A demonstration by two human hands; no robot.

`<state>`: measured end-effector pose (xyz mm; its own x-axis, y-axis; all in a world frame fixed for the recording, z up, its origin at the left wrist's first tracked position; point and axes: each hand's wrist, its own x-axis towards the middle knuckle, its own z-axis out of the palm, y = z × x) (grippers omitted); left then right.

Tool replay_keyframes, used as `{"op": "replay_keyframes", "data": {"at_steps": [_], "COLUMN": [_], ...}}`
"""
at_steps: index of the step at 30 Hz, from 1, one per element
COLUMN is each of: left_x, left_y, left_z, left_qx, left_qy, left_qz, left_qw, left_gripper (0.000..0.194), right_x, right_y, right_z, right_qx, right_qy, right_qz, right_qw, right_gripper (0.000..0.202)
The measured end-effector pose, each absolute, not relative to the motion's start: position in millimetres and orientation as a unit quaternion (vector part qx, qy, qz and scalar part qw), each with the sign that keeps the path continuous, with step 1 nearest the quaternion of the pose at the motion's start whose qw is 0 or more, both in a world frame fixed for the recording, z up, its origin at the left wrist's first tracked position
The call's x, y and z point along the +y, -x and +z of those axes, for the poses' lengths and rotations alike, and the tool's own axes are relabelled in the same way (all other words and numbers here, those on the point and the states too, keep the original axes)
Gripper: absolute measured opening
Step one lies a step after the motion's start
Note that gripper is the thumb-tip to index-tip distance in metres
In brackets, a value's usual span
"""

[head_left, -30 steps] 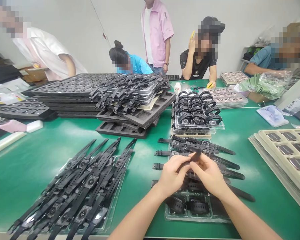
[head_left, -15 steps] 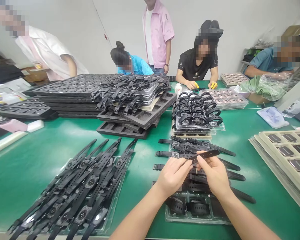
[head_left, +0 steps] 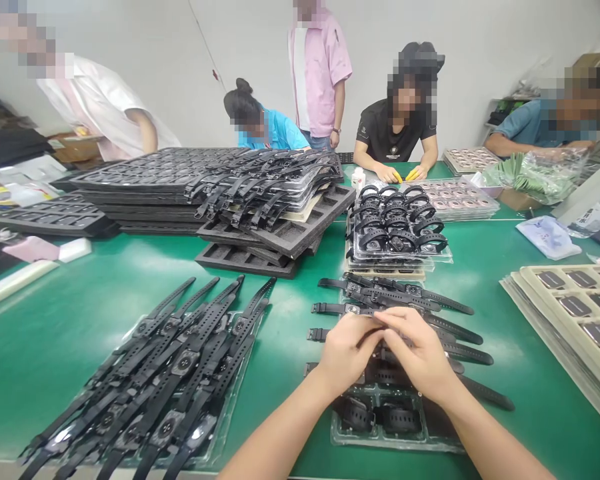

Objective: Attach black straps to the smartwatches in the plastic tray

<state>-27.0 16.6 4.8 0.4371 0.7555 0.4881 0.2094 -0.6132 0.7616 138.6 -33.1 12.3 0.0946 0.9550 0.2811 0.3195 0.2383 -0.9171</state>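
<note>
My left hand (head_left: 347, 353) and my right hand (head_left: 417, 350) meet fingertip to fingertip above a clear tray of black watches. Both are closed on a black watch strap, mostly hidden by the fingers; only a dark sliver shows between them. Under and behind my hands, watches with straps laid out flat (head_left: 460, 350) stick out to the right and left. Nearer the table's front edge, two watches with looped straps (head_left: 400, 417) sit in the clear tray (head_left: 380, 439). On the left lies another clear tray heaped with flat black watches (head_left: 184, 363).
Black foam trays (head_left: 150, 200) are stacked at the back left. Behind my hands stands a pile of trays with looped watches (head_left: 397, 227). Beige trays of watch faces (head_left: 555, 313) lie at the right. Several people are around the far side of the green table (head_left: 45, 347).
My right hand has moved left against my left hand, and the strap end that stuck out is now covered. Across the table, a person's yellow-tipped hands have come closer together.
</note>
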Motion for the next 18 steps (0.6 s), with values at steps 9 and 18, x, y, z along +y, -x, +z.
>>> {"op": "replay_keyframes", "data": {"at_steps": [9,18], "left_x": [22,19], "left_y": [24,35], "left_z": [18,19], "left_qx": [0.332,0.275], "left_qy": [-0.526,-0.657], "left_qz": [0.45,0.378], "left_qw": [0.641,0.591], "left_gripper": [0.034,0.043], "right_x": [-35,-33], "right_y": [-148,-143], "right_z": [17,13], "right_qx": [-0.624,-0.497], "right_qy": [0.562,0.528], "right_qz": [0.33,0.43], "right_qw": [0.431,0.539], "right_gripper": [0.039,0.016]}}
